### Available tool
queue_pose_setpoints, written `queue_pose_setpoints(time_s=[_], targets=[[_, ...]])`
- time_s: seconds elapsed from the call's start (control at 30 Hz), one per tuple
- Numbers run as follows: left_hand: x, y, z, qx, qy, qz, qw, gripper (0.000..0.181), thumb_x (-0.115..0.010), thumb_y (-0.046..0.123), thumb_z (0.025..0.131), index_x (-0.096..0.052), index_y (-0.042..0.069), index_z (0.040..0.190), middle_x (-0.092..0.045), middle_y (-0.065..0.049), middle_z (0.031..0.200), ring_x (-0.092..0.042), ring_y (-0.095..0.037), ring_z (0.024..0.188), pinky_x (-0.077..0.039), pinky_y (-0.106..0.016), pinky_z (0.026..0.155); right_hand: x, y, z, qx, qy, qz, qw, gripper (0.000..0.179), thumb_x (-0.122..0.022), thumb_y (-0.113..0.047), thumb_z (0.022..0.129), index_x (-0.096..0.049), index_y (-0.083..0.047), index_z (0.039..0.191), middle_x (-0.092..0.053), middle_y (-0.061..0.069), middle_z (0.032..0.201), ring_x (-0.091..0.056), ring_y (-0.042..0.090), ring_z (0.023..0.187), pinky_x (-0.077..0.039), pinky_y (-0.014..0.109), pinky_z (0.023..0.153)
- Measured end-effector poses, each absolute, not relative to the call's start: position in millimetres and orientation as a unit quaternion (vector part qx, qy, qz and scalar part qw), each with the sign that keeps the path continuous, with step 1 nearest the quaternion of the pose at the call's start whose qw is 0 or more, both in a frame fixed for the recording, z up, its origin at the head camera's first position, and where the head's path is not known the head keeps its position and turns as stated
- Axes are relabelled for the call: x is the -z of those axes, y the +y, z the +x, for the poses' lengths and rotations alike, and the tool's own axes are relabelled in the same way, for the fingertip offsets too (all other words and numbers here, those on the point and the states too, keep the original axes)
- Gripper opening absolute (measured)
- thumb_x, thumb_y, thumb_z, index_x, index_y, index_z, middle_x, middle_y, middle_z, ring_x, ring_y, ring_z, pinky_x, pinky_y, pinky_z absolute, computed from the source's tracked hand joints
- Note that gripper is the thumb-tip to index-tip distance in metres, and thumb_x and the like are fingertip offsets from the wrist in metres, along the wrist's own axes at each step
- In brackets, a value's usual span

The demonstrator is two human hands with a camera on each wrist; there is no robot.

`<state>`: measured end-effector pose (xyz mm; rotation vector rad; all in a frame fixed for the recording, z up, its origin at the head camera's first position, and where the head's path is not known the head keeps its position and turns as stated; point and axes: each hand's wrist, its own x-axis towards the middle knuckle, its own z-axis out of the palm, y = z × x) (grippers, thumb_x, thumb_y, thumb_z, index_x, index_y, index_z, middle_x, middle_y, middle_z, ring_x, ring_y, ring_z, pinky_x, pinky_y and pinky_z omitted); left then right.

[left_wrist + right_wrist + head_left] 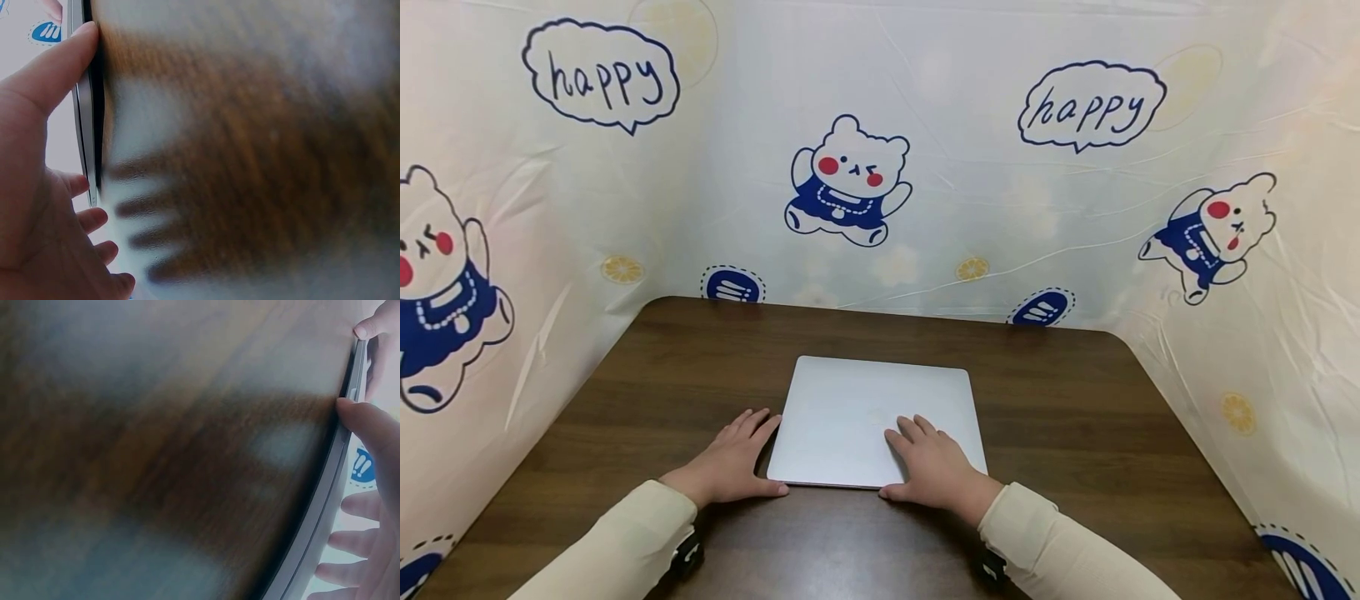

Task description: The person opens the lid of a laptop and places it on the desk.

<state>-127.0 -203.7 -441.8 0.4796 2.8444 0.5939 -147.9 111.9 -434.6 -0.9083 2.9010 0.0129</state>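
A closed silver laptop (857, 417) lies flat on the brown wooden table, its front edge toward me. My left hand (730, 462) is at its front left corner, thumb against the front edge and fingers spread along the left side. Over the right part of the lid is my right hand (936, 467), with the thumb at the front edge and the fingers extended above the lid. In the left wrist view the thumb (69, 56) meets the laptop's thin edge (87, 125). The right wrist view shows the other thumb (359, 419) against the front edge (319, 494).
The dark wooden table (1060, 417) has rounded far corners. A pale curtain (970, 192) with printed cartoon bears and "happy" bubbles surrounds it at the back and both sides. Both forearms wear cream sleeves (617, 542), with black straps at the wrists.
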Motion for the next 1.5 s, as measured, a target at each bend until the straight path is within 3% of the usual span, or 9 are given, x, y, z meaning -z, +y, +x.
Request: queue_pose_setpoints(time_s=[1.5], targets=[[442.1,-204.1,-126.0,-0.206,0.96,0.16,0.105,0.105,-0.075,0.06,0.072,-0.033,-0.002,0.147,-0.028,-0.029,0.15,-0.02,-0.052,0.138,-0.022,-0.067,0.106,433.5,111.7,-148.2,-0.022,0.943,-0.332,0.016,0.074,-0.064,-0.063,0.081,-0.061,-0.008,0.13,-0.052,0.015,0.139,-0.051,0.036,0.126,-0.052,0.042,0.09]])
